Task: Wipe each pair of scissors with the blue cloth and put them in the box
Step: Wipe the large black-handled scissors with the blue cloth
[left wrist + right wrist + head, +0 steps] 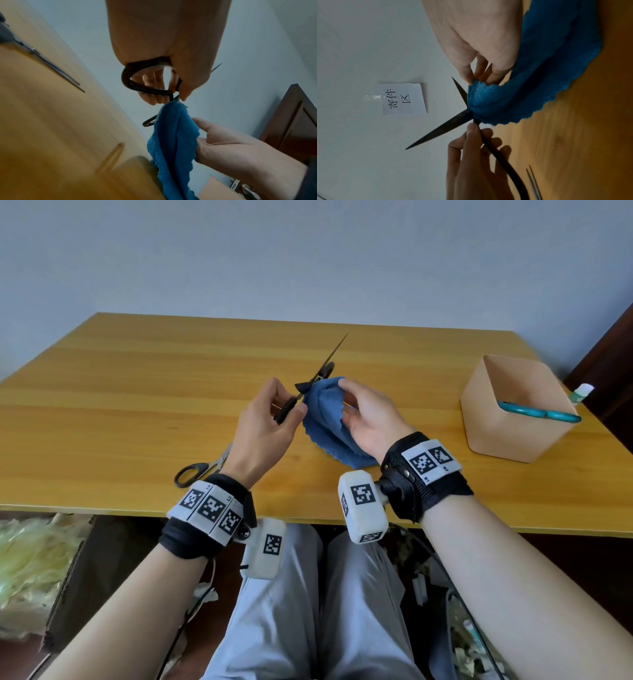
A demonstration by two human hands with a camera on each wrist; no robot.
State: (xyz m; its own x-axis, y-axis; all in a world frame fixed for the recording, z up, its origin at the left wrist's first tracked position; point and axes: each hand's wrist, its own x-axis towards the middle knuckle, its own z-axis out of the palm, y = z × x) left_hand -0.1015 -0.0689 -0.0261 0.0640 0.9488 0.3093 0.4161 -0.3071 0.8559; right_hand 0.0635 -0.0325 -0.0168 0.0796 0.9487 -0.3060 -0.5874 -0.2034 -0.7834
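Note:
My left hand (274, 409) grips the handle of a pair of black scissors (323, 368) held above the table, blades spread apart and pointing away and up. In the left wrist view the black handle loop (137, 86) sits under my palm. My right hand (359, 412) pinches the blue cloth (325, 412) around one blade near the pivot; the cloth's tail trails down onto the table. The right wrist view shows the bare blade (440, 129) sticking out past the cloth (522, 94). A tan box (513, 419) at the right holds teal-handled scissors (537, 413).
Another pair of scissors with black handles and steel blades (202, 469) lies on the wooden table (137, 392) near its front edge, beside my left wrist. A small white tube (581, 392) stands behind the box. A paper note (404, 99) is taped to the wall.

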